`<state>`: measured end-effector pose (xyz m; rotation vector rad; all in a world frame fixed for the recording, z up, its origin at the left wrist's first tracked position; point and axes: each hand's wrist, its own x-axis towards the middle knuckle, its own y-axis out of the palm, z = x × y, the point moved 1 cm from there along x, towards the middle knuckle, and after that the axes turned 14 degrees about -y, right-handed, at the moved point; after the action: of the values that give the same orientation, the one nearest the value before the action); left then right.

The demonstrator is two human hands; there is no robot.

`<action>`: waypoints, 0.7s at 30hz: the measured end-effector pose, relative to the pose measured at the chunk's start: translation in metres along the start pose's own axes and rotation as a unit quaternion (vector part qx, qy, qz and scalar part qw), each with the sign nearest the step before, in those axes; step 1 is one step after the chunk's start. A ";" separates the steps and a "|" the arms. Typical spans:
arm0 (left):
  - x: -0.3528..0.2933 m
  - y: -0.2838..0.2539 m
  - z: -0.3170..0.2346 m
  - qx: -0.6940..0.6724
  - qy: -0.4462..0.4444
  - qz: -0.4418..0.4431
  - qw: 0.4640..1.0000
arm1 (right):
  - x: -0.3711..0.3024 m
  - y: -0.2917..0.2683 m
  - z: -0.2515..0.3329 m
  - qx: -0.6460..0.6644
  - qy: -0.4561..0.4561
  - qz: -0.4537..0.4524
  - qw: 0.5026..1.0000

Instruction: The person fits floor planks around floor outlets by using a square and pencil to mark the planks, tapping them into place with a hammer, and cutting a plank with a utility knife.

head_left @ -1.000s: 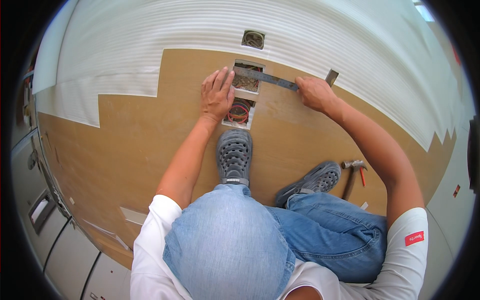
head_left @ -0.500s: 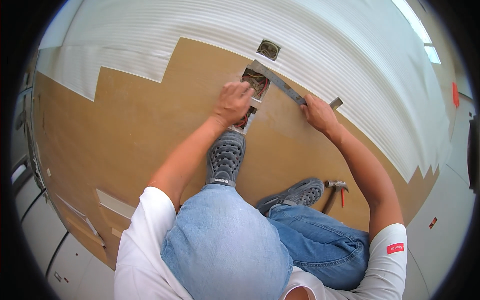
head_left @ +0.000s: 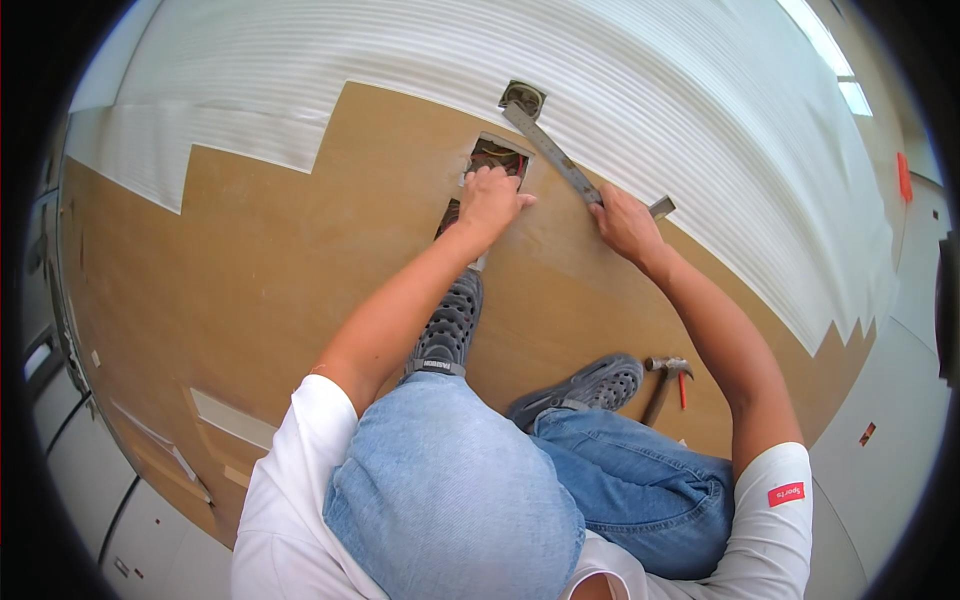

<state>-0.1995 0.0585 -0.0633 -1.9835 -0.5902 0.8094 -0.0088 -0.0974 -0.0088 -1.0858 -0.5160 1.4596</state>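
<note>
Head view: the metal square (head_left: 556, 158) is held by the right hand (head_left: 625, 224), with its grip closed around the handle end. The long blade is pointed to 10 or 11 o'clock from there, and its tip is set by the small hole (head_left: 523, 94) in the white sheet (head_left: 430, 50). Since only one end is held, the tip could be swung, and the sheet could be scratched or torn.

The left hand (head_left: 490, 208) is placed at the near edge of the middle hole (head_left: 496, 155), with wires seen at 12 o'clock. Its fingertips are poorly seen, so it cannot be told how far that grip is open or if anything is held. If a wire were hooked, it could be pulled loose, and skin could be cut by a rough edge.

At 6 o'clock from the right hand, a hammer (head_left: 656, 392) is laid on the brown board (head_left: 250, 260). It could be knocked if the right shoe (head_left: 605, 382) beside it were moved.
</note>
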 end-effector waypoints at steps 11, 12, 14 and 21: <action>-0.026 -0.030 0.028 -0.091 0.138 -0.180 0.970 | -0.006 0.004 -0.013 0.000 -0.010 -0.017 1.000; -0.030 -0.031 0.033 -0.087 0.143 -0.177 0.970 | -0.003 0.002 -0.009 0.016 -0.004 -0.022 1.000; -0.035 -0.032 0.043 -0.073 0.115 -0.164 0.977 | -0.002 0.004 -0.009 0.018 -0.006 -0.021 1.000; -0.040 -0.032 0.048 -0.070 0.123 -0.142 0.980 | -0.004 0.007 -0.004 0.017 0.016 -0.039 0.999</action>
<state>-0.2641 0.0742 -0.0421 -2.0261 -0.7760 0.3501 -0.0093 -0.1041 -0.0152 -1.0500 -0.5042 1.3763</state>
